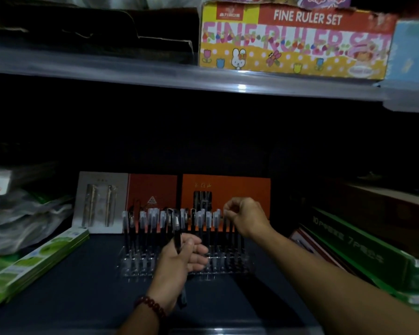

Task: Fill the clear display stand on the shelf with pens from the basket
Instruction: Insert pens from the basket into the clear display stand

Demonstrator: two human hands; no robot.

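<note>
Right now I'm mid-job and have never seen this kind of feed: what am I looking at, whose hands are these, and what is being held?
There is no machine here. This is one picture from a camera worn on a person's head, looking forward and down into a dim shelf.

The left hand, with a bead bracelet at the wrist, has its grip closed on a dark pen. The right hand is raised at the right end of the row of pens, fingers pinched at a pen top; whether it holds one is hard to tell.

Those pens stand upright in the clear stand. Behind are orange boxes, green boxes lie at both sides, and a ruler set box sits on the shelf above. No basket shows.
</note>
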